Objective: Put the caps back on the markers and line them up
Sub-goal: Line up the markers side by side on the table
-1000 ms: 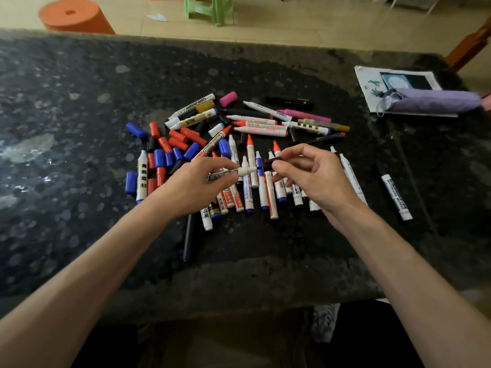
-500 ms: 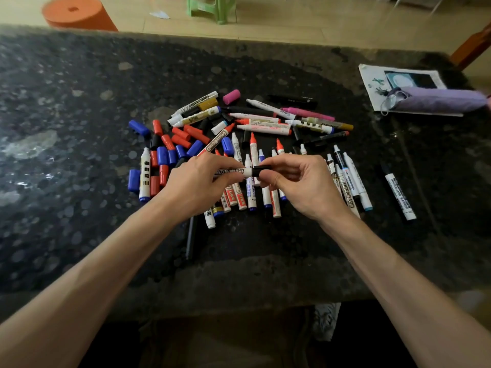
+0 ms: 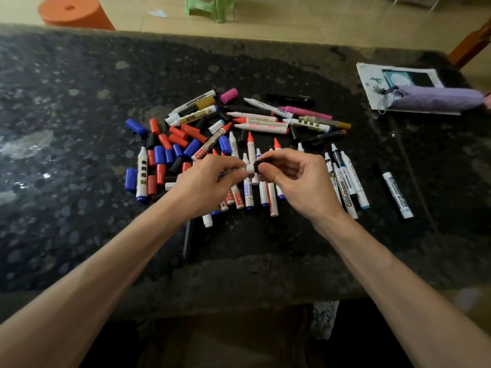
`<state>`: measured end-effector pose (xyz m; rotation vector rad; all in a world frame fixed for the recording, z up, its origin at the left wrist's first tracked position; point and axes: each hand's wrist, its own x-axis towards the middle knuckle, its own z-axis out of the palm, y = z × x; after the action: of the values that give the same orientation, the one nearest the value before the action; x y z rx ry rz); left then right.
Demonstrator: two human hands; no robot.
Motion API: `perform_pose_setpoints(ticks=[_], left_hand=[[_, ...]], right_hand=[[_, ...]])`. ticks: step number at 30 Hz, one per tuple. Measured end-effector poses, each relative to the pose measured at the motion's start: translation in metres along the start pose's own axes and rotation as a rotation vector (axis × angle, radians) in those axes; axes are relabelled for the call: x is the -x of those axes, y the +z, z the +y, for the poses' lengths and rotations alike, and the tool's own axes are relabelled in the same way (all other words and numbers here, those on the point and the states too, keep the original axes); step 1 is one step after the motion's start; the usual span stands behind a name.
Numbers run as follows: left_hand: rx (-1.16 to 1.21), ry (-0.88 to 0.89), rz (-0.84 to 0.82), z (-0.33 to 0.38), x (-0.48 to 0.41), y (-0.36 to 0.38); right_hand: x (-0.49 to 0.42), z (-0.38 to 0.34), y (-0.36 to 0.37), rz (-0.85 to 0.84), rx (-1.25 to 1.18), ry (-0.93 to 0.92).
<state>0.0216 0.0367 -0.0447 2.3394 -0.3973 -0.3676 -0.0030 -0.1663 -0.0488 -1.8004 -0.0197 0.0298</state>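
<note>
My left hand [image 3: 204, 184] grips a white marker [image 3: 239, 171] by its barrel, held level above the pile. My right hand [image 3: 295, 181] pinches a black cap [image 3: 261, 163] that sits over the marker's tip. Beneath both hands several uncapped markers [image 3: 251, 155] with red, blue and black tips lie side by side. Loose red, blue and black caps [image 3: 170, 150] are scattered to the left. More markers [image 3: 261, 120] lie crosswise behind. One capped black marker [image 3: 397, 195] lies alone on the right.
The dark speckled table [image 3: 79, 102] has its front edge close to my body. A paper sheet [image 3: 372, 81] with a folded purple umbrella [image 3: 435, 98] lies at the back right. An orange stool [image 3: 74, 11] and a green stool [image 3: 210, 7] stand on the floor beyond.
My right hand brought the black cap to the marker's tip and pushed it on. My left hand held the marker in the same place.
</note>
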Motion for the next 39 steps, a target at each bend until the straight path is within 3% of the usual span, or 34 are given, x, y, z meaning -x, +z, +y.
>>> perform_pose_setpoints(ticks=[6,11,13,17,19,23,33,39], left_hand=[[0.225,0.060,-0.033,0.014,0.000,0.011],[0.181,0.065,-0.003,0.016,-0.006,0.018],[0.178,0.083,0.017,0.015,-0.008,0.019],[0.190,0.095,0.012,0.017,-0.011,0.020],[0.177,0.105,0.015,0.018,-0.011,0.020],[0.124,0.133,0.033,0.016,-0.012,0.019],[0.109,0.128,0.033,0.017,-0.009,0.014],[0.118,0.118,0.041,0.019,-0.009,0.013]], right_hand=[[0.003,-0.001,0.003,0.013,-0.151,0.099],[-0.003,0.000,-0.030,0.135,-0.157,0.173],[-0.005,0.003,-0.057,0.216,0.009,0.174],[-0.001,0.017,-0.114,0.391,0.679,0.139],[0.005,0.025,-0.134,0.487,0.843,0.231],[0.011,0.040,-0.152,0.507,1.072,0.332],[0.001,0.048,-0.146,0.497,1.094,0.277],[-0.001,0.044,-0.138,0.280,0.863,0.283]])
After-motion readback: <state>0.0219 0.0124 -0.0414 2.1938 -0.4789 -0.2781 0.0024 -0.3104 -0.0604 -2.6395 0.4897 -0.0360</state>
